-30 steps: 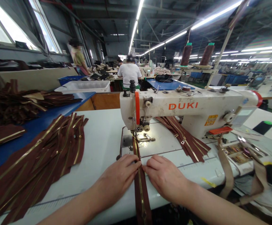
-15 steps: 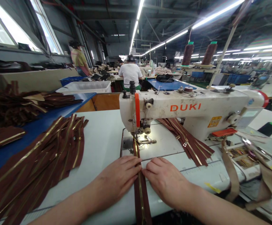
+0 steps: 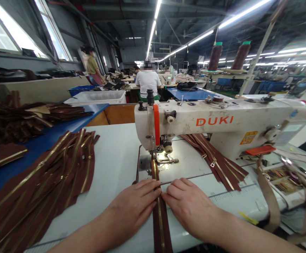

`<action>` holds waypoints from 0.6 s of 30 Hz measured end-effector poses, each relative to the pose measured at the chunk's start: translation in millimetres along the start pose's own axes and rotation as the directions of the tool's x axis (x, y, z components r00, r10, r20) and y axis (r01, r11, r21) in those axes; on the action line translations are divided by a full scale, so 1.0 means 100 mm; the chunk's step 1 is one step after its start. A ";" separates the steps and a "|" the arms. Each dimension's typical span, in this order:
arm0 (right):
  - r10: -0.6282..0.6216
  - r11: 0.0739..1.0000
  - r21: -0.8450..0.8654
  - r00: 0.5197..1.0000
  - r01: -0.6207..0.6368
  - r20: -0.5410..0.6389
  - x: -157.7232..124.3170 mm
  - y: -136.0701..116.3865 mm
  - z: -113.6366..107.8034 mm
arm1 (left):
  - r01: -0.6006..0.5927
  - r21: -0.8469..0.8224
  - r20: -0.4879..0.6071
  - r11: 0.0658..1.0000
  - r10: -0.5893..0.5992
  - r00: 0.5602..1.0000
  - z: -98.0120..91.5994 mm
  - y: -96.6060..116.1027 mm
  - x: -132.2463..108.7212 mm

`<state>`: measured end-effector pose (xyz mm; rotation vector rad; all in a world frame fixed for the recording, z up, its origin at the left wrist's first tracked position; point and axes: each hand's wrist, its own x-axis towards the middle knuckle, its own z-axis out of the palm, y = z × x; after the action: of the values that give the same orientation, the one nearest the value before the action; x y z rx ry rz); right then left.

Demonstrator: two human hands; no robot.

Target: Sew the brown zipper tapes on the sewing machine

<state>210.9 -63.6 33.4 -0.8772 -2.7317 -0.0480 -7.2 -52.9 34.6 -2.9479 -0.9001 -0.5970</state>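
A long brown zipper with gold metal teeth runs from the table's front edge up under the presser foot of a white sewing machine. From the left, my left hand reaches over the zipper, its fingers close together and pressing the tape. My right hand grips the zipper's right edge with curled fingers, the thumb side hidden. The two hands' fingertips nearly meet just in front of the metal needle plate. A lamp lights the zipper where it enters beneath the foot.
Brown zippers lie fanned out on the left, with another pile on a blue table. More zippers rest behind the machine's needle area. At right stands a small parts tray near hanging beige straps. A co-worker sits ahead.
The view has shifted slightly, so the machine appears a little farther right. Both hands keep nearly the same place on the zipper.
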 end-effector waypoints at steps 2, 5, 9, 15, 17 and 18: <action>0.001 1.000 -0.008 1.000 -0.001 -0.005 0.02 0.02 0.02 | -0.002 0.007 0.000 1.000 0.002 1.000 0.00 -0.02 0.01; 0.006 1.000 -0.020 1.000 -0.006 -0.012 0.06 0.06 0.03 | 0.018 0.008 0.013 1.000 -0.018 1.000 0.01 -0.07 0.03; 0.001 0.999 -0.045 1.000 -0.002 -0.010 0.14 0.13 0.03 | 0.044 0.011 0.038 0.999 -0.044 0.998 0.05 -0.16 0.08; -0.004 0.997 -0.078 0.999 0.002 -0.032 0.29 0.26 0.08 | 0.051 0.070 0.029 0.996 -0.054 0.998 0.07 -0.26 0.17; 0.004 0.996 -0.086 0.999 -0.008 -0.045 0.34 0.31 0.09 | 0.047 0.108 0.026 0.993 -0.050 0.998 0.08 -0.29 0.19; 0.009 0.996 -0.088 0.999 -0.014 -0.050 0.37 0.32 0.09 | 0.044 0.125 0.024 0.991 -0.047 0.999 0.09 -0.31 0.19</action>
<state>198.8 -15.4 32.7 -0.9030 -2.6963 -0.1873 -6.0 -15.7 30.0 -2.8376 -0.9720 -0.4850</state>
